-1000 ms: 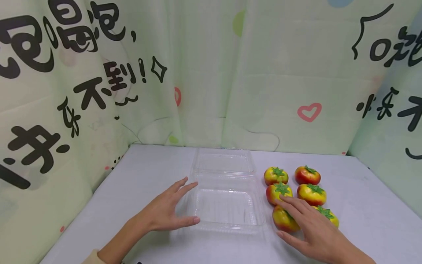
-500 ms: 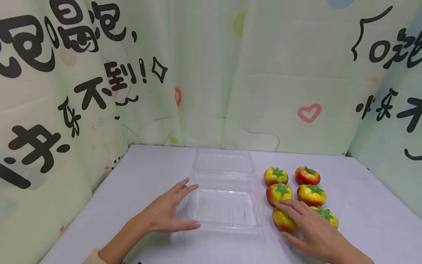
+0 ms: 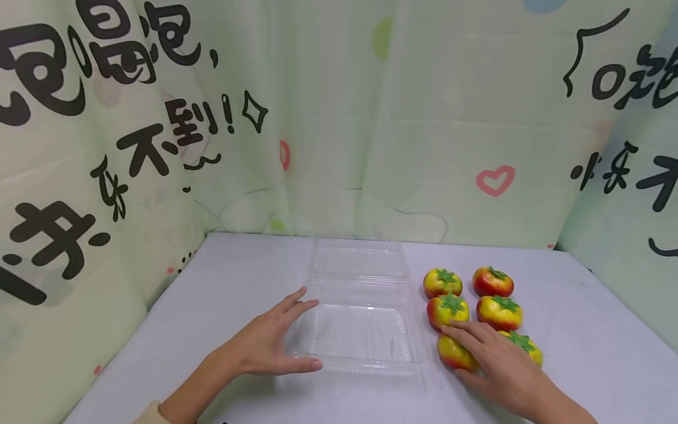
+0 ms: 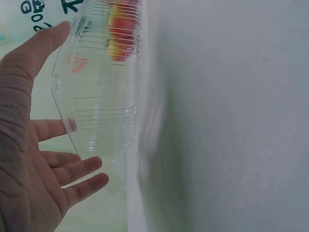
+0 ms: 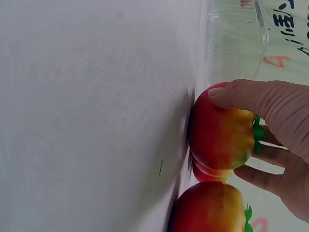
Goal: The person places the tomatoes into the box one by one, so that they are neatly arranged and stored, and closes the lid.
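Note:
My right hand (image 3: pixel 500 368) is over the nearest left fruit (image 3: pixel 455 352), a red-and-yellow tomato-like one with a green star-shaped top. In the right wrist view, the thumb lies on the side of this fruit (image 5: pixel 219 133) and the fingers reach round behind its top. Several similar fruits stand in two columns, among them a front right one (image 3: pixel 524 344) partly hidden by the hand. Left of them lies a clear plastic clamshell box (image 3: pixel 365 365) with its lid folded back. My left hand (image 3: pixel 262 347) is at its left side, fingers spread, thumb and fingertips near the rim.
The box lid (image 3: pixel 360 259) lies flat toward the back of the white table (image 3: pixel 254 259). A printed pale green curtain (image 3: pixel 328 118) closes off the back and both sides. Another fruit (image 5: pixel 210 208) stands close beside the held one.
My right thumb has drawn in against the front left fruit, and the hand has settled slightly lower over it. The left hand, box and fruits have hardly moved.

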The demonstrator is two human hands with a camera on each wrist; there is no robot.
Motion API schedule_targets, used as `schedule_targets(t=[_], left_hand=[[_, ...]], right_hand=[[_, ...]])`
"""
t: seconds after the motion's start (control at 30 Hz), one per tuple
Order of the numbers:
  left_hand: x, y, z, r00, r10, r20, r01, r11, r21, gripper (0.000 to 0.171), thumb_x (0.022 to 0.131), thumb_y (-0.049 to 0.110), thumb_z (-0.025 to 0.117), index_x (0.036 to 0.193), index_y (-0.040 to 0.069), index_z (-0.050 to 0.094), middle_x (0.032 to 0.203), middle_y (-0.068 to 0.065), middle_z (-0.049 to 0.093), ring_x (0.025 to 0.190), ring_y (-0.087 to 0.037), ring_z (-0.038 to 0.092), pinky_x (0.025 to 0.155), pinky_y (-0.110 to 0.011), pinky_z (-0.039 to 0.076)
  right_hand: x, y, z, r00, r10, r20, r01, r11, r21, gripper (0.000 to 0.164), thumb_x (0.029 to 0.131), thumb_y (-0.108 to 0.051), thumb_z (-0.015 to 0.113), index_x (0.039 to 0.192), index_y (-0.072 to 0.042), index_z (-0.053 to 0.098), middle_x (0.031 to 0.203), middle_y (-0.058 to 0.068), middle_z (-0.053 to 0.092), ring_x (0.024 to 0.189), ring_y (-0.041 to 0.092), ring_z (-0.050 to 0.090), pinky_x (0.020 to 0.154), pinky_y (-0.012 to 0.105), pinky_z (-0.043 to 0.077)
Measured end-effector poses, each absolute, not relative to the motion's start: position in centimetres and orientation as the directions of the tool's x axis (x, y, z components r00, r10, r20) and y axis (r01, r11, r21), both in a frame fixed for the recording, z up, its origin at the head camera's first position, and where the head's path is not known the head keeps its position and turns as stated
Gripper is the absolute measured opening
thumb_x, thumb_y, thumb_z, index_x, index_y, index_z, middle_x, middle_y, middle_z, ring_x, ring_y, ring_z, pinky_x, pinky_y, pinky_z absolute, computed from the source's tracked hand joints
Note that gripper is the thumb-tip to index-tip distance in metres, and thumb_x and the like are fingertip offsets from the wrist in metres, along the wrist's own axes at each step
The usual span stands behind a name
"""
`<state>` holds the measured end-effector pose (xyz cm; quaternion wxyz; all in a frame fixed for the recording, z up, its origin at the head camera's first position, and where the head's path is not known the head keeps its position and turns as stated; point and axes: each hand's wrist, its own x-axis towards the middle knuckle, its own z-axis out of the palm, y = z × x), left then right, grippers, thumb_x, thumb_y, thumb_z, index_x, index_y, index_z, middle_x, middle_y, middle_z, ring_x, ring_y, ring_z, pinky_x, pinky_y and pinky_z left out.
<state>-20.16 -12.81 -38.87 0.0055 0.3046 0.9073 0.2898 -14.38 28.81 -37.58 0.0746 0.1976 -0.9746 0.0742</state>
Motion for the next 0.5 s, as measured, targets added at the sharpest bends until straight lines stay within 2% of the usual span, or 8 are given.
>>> schedule_targets(t=[0.27,0.5], left_hand=[[-20.2,-12.8,-38.8,-0.813,0.560,0.162,0.549,0.644,0.532,0.098,0.077,0.074,0.074,0.157,0.028,0.041,0.170,0.006,0.021,0.145,-0.029,0.044,0.106,-0.055,0.049],[-20.3,-12.9,-38.9,-0.808,0.570,0.150,0.550,0.639,0.538,0.099,0.079,0.073,0.073,0.157,0.021,0.042,0.170,0.001,0.021,0.141,-0.031,0.049,0.105,-0.056,0.049]], right_hand=[[-14.1,28.6,-37.1,-0.910,-0.357,0.210,-0.383,0.918,-0.100,0.070,0.071,-0.034,0.094,0.134,-0.020,0.066,0.126,0.002,0.064,0.107,0.022,0.062,0.091,0.051,0.059],[-13.9,28.2,-36.2,-0.893,-0.370,0.258,-0.402,0.912,-0.085,0.069,0.070,-0.031,0.095,0.132,-0.022,0.066,0.125,0.001,0.064,0.107,0.021,0.062,0.089,0.049,0.060]])
